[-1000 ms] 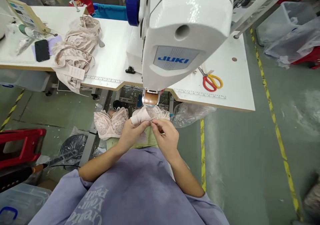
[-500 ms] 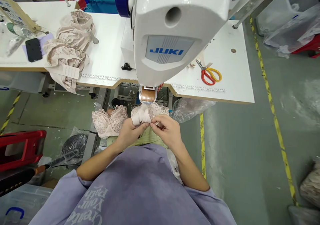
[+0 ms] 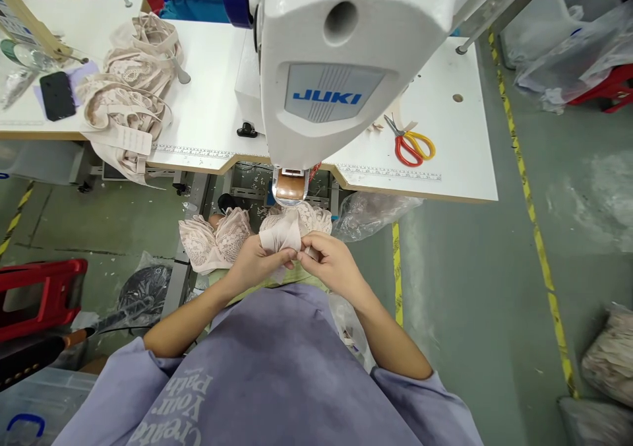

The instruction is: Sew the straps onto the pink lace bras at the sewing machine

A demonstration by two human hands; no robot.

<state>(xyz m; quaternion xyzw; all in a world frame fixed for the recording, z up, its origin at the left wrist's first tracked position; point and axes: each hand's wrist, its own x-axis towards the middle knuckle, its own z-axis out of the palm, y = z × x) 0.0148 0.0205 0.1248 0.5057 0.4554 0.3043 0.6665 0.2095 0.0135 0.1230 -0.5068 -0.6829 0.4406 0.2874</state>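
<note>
Just below the sewing machine's arm end (image 3: 291, 187), a beige lace bra (image 3: 312, 218) is held between both hands. My left hand (image 3: 257, 259) is closed on its smooth band (image 3: 279, 233), thumb pointing right. Opposite it, my right hand (image 3: 330, 261) pinches the edge of the same piece, its fingertips meeting the left ones. The fingers hide part of the fabric. Another lace bra (image 3: 215, 240), cups facing up, lies to the left of my left hand.
The white sewing machine (image 3: 331, 57) overhangs the white table (image 3: 198, 123). On the table are red-and-yellow scissors (image 3: 414, 148), a pile of beige bras (image 3: 133, 90) and a black phone (image 3: 58, 96). A red stool (image 3: 42, 294) stands at the left; a clear bin (image 3: 554, 20) at the upper right.
The band between my hands has been folded and shifted, showing more smooth fabric above my left fingers. My right forearm has swung slightly outward. The view has moved a little.
</note>
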